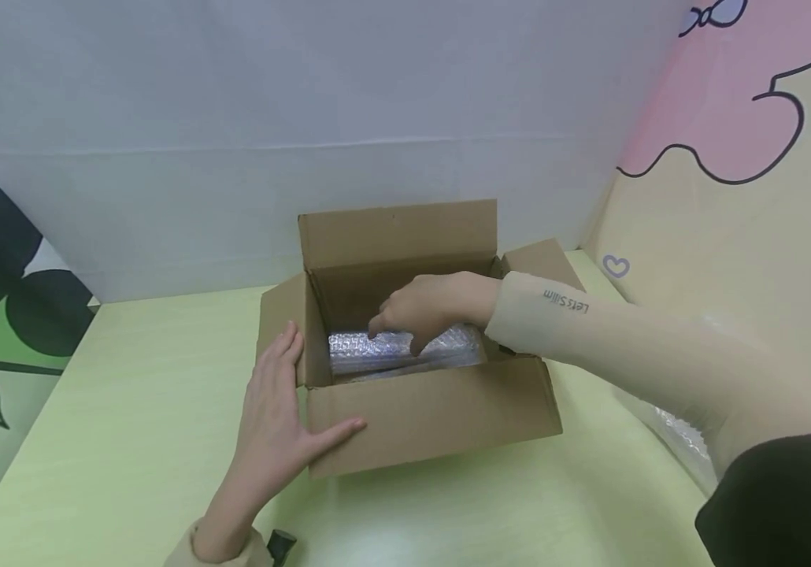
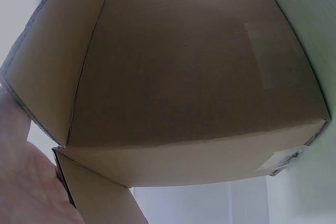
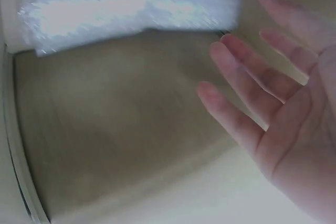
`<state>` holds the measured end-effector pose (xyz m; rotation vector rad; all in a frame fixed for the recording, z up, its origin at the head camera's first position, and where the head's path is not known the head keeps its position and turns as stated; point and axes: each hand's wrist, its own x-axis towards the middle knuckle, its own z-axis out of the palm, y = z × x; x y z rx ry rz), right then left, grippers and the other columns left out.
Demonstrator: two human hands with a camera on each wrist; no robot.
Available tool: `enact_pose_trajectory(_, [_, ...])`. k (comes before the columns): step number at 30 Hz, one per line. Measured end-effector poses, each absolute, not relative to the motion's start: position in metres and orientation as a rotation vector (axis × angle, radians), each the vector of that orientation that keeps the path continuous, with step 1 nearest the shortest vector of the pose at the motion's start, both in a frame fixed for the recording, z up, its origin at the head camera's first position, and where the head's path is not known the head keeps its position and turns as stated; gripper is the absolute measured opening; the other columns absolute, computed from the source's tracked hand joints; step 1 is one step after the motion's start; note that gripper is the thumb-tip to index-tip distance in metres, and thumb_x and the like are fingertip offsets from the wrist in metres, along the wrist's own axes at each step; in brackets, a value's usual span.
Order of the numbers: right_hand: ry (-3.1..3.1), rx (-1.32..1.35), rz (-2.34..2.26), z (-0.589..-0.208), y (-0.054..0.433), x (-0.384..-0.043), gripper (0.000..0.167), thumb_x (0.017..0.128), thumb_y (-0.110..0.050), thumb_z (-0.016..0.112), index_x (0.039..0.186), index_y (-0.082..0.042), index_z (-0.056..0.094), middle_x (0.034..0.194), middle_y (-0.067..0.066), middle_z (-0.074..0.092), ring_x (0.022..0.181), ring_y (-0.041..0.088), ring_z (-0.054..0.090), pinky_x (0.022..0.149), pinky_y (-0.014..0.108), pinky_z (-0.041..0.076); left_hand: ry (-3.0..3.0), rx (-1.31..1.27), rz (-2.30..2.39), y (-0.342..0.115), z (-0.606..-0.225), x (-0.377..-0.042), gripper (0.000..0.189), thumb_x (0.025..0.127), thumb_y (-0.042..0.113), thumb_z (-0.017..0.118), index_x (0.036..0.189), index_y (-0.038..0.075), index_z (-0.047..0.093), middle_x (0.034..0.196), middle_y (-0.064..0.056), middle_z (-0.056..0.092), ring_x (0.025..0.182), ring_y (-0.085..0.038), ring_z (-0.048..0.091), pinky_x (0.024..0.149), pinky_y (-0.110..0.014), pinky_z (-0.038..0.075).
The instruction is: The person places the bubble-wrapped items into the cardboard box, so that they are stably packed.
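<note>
An open cardboard box (image 1: 434, 413) stands on the table with its flaps folded outward. Bubble-wrapped items (image 1: 363, 350) lie inside along the near wall. My left hand (image 1: 271, 421) rests at the box's front left corner, fingers straight along the left flap and thumb on the front flap. The left wrist view shows its palm (image 2: 26, 177) beside the box's outer side (image 2: 184, 72). My right hand (image 1: 434, 307) reaches into the box above the bubble wrap. In the right wrist view, its fingers are spread and hold nothing, near the bubble wrap (image 3: 131, 9).
A pale green table (image 1: 150, 409) carries the box, with a white sheet (image 1: 193, 205) hanging behind. Clear plastic wrap (image 1: 685, 433) lies at the right under the forearm. A small black object (image 1: 281, 543) is beside my left cuff. A decorated panel (image 1: 738, 228) stands at the right.
</note>
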<state>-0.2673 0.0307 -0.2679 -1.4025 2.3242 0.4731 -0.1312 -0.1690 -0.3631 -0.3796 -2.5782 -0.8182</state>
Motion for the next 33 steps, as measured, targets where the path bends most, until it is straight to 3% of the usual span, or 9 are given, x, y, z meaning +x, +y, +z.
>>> enact_pose_trajectory(7, [2.518,-1.481,0.283,-0.234,0.055,-0.256,0.053,0.092,-0.030,0.066,0.142,-0.025,0.048,0.137,-0.002,0.057,0.121,0.018,0.059,0.089,0.043,0.056,-2.610,-0.367,-0.840,-0.167,-0.367,-0.134,0.122,0.061,0.054,0.084,0.153,0.003,0.021,0.162,-0.012,0.018,0.148,-0.034,0.019,0.116,-0.061,0.022])
enact_pose_trajectory(11, [2.701,-1.550,0.067,-0.221,0.077,-0.243,0.046,0.094,-0.030,0.062,0.139,-0.023,0.052,0.128,-0.002,0.062,0.108,0.016,0.065,0.072,0.037,0.057,-2.609,-0.368,-0.835,-0.167,-0.369,-0.136,0.123,0.060,0.054,0.084,0.153,0.003,0.021,0.162,-0.013,0.018,0.147,-0.035,0.020,0.115,-0.062,0.023])
enact_pose_trajectory(17, [2.938,-1.688,-0.322,-0.219,0.119,-0.223,0.040,0.092,-0.020,0.065,0.131,-0.014,0.059,0.117,0.001,0.067,0.094,0.014,0.065,0.075,0.031,0.056,-2.601,-0.370,-0.840,-0.168,-0.370,-0.140,0.123,0.061,0.053,0.084,0.153,0.003,0.020,0.162,-0.014,0.018,0.147,-0.035,0.020,0.115,-0.062,0.022])
enact_pose_trajectory(20, [3.084,-1.723,-0.436,-0.227,0.143,-0.213,0.042,0.088,-0.016,0.070,0.129,-0.011,0.061,0.115,0.002,0.069,0.084,0.013,0.064,0.070,0.029,0.054,-2.597,-0.377,-0.842,-0.168,-0.371,-0.142,0.122,0.062,0.053,0.084,0.153,0.002,0.020,0.162,-0.015,0.018,0.147,-0.036,0.020,0.116,-0.062,0.022])
enact_pose_trajectory(23, [3.222,-1.735,-0.541,-0.236,0.168,-0.203,0.041,0.086,-0.013,0.070,0.126,-0.009,0.062,0.113,0.003,0.071,0.086,0.015,0.067,0.068,0.027,0.053,-2.596,-0.375,-0.840,-0.168,-0.372,-0.143,0.122,0.062,0.053,0.083,0.152,0.002,0.020,0.161,-0.016,0.019,0.146,-0.036,0.020,0.116,-0.062,0.022])
enact_pose_trajectory(25, [3.288,-1.728,-0.645,-0.244,0.185,-0.198,0.037,0.089,-0.016,0.067,0.125,-0.007,0.064,0.113,0.006,0.071,0.097,0.018,0.068,0.079,0.022,0.053,-2.597,-0.375,-0.838,-0.169,-0.372,-0.144,0.121,0.062,0.053,0.083,0.152,0.001,0.020,0.161,-0.016,0.018,0.147,-0.037,0.020,0.116,-0.062,0.022])
enact_pose_trajectory(29, [3.406,-1.522,-0.784,-0.260,0.220,-0.185,0.035,0.094,-0.024,0.061,0.124,-0.005,0.064,0.113,0.009,0.071,0.108,0.003,0.061,0.097,0.005,0.040,-2.605,-0.374,-0.835,-0.169,-0.371,-0.145,0.121,0.062,0.053,0.083,0.152,0.001,0.021,0.162,-0.015,0.018,0.147,-0.036,0.020,0.116,-0.062,0.021])
enact_pose_trajectory(33, [3.583,-1.191,-0.718,-0.278,0.254,-0.175,0.041,0.085,-0.011,0.069,0.125,-0.008,0.064,0.109,0.007,0.071,0.113,-0.017,0.048,0.091,0.000,0.035,-2.618,-0.365,-0.834,-0.171,-0.369,-0.145,0.122,0.062,0.053,0.084,0.152,0.000,0.021,0.162,-0.015,0.017,0.147,-0.037,0.020,0.116,-0.061,0.021])
